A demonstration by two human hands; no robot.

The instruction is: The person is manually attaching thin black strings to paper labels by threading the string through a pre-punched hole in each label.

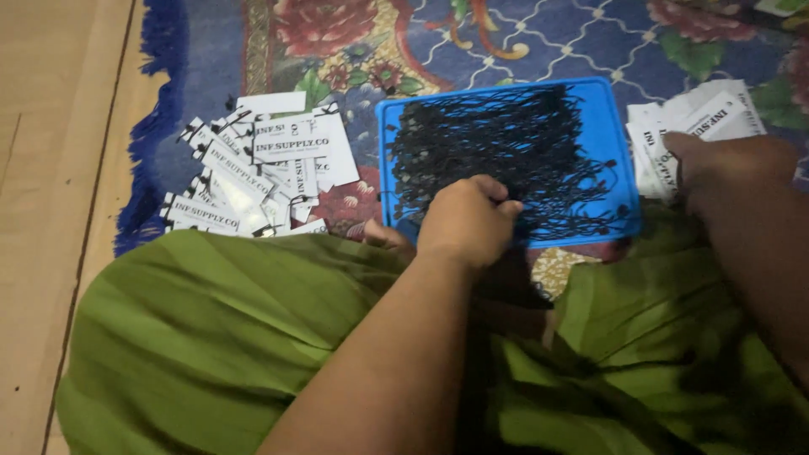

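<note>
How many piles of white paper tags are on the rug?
2. One pile of white tags lies left of the blue tray; the other pile lies right of it, under the right hand. More may be hidden beyond the frame.

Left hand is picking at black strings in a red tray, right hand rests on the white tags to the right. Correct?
Not quite: the head view shows the tray is blue, not red. The left hand does pick at the black strings, and the right hand rests on the white tags.

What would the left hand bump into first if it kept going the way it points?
Probably the tangle of black strings in the blue tray; the left hand already touches them at its fingertips.
</note>
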